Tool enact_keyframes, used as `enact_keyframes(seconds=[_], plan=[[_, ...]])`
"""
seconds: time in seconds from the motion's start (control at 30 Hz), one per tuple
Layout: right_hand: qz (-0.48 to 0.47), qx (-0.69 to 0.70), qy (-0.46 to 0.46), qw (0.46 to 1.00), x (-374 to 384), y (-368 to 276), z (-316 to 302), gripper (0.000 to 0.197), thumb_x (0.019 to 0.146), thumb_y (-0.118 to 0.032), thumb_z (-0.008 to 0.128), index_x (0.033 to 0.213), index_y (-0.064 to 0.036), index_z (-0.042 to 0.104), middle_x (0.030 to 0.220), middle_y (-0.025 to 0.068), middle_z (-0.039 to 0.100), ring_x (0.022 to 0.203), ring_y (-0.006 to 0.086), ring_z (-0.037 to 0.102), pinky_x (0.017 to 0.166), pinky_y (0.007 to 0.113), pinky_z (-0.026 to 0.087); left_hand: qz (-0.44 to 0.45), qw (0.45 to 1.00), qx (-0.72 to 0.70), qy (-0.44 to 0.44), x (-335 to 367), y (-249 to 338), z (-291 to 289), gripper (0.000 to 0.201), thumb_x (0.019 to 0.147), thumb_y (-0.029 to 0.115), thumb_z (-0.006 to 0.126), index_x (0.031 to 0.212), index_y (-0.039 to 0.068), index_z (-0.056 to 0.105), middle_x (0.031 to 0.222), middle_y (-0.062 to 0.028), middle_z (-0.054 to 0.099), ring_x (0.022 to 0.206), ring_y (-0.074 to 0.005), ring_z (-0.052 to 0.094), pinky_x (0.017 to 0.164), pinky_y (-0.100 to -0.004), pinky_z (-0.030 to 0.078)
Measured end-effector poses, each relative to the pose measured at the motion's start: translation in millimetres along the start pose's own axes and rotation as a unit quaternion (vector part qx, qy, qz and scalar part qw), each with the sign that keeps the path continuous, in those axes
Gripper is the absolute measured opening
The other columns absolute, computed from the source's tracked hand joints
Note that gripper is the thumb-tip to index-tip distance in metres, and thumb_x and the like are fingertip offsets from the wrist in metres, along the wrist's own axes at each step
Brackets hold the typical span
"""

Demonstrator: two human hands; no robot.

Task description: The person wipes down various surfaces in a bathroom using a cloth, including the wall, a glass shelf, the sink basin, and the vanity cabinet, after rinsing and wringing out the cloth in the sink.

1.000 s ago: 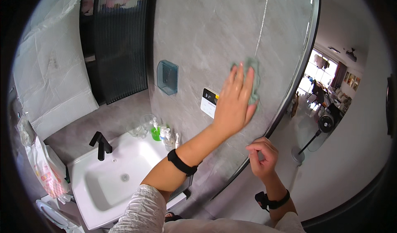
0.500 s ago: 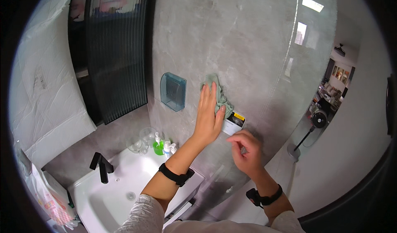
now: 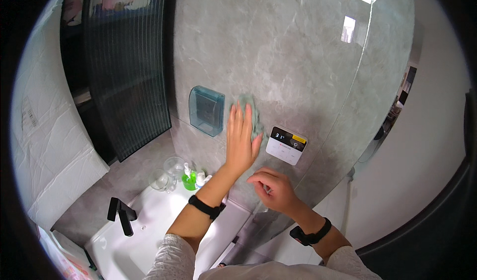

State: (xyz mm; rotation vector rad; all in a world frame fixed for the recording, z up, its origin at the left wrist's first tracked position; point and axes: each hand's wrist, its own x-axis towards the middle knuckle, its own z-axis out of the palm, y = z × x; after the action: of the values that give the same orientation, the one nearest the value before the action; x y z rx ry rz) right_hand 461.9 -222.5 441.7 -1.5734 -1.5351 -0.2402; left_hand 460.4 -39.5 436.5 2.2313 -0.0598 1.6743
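Observation:
My left hand (image 3: 240, 141) presses a crumpled grey-green cloth (image 3: 256, 118) against the grey marbled wall (image 3: 298, 71), fingers stretched upward over it and thumb along its right edge. Just left of the cloth is a translucent blue box-shaped cover (image 3: 206, 111) on the wall. To its right sits a white control panel (image 3: 287, 146) with a dark display and a yellow label. My right hand (image 3: 276, 189) hangs below this panel, fingers curled into a loose fist with nothing visible in it. A black strap circles each of my forearms.
Below left is a white washbasin (image 3: 112, 240) with a black faucet (image 3: 121, 215). Clear glasses (image 3: 159, 179), a green pump bottle (image 3: 189, 178) and a white bottle (image 3: 200, 179) stand on its back rim. A dark ribbed-glass cabinet door (image 3: 126, 71) hangs at upper left.
My left hand and the cloth have slid left along the wall toward the blue cover, uncovering the control panel. My right hand has moved left, still curled. The view has turned somewhat.

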Motion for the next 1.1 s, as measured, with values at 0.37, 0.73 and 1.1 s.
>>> enact_keyframes(seconds=[0.37, 0.73, 1.1], plan=[[0.03, 0.068, 0.084, 0.994, -2, 37, 35, 0.011, 0.086, 0.003, 0.06, 0.093, -0.0024, 0.066, 0.083, 0.0088, 0.066, 0.064, 0.0175, 0.062, 0.05, 0.027, 0.046, -0.016, 0.998, 0.03, -0.044, -19, 3, 10, 0.09, 0.076, 0.006, 0.072, 0.153, 0.002, 0.028, 0.156, -0.0288, 0.025, 0.142, -0.0496, 0.026, 0.115, -0.0531, 0.026], [0.029, 0.086, 0.101, 0.991, 31, 27, 45, 0.011, 0.087, 0.005, 0.059, 0.092, -0.002, 0.066, 0.082, 0.0061, 0.065, 0.065, 0.0122, 0.06, 0.05, 0.023, 0.043, -0.005, 0.997, -0.016, 0.073, 48, -9, -11, 0.083, 0.08, 0.003, 0.064, 0.153, -0.003, 0.025, 0.153, -0.0337, 0.026, 0.142, -0.0524, 0.024, 0.117, -0.051, 0.024], [0.002, 0.061, 0.034, 0.998, 37, 16, 45, 0.013, 0.084, 0.006, 0.06, 0.09, -0.0022, 0.067, 0.08, 0.0078, 0.066, 0.062, 0.0142, 0.06, 0.048, 0.024, 0.043, 0.028, 0.995, 0.072, 0.06, 61, -39, -96, 0.062, 0.076, 0.003, 0.065, 0.136, 0.005, 0.055, 0.142, -0.0229, 0.05, 0.133, -0.0427, 0.046, 0.11, -0.0459, 0.038]])
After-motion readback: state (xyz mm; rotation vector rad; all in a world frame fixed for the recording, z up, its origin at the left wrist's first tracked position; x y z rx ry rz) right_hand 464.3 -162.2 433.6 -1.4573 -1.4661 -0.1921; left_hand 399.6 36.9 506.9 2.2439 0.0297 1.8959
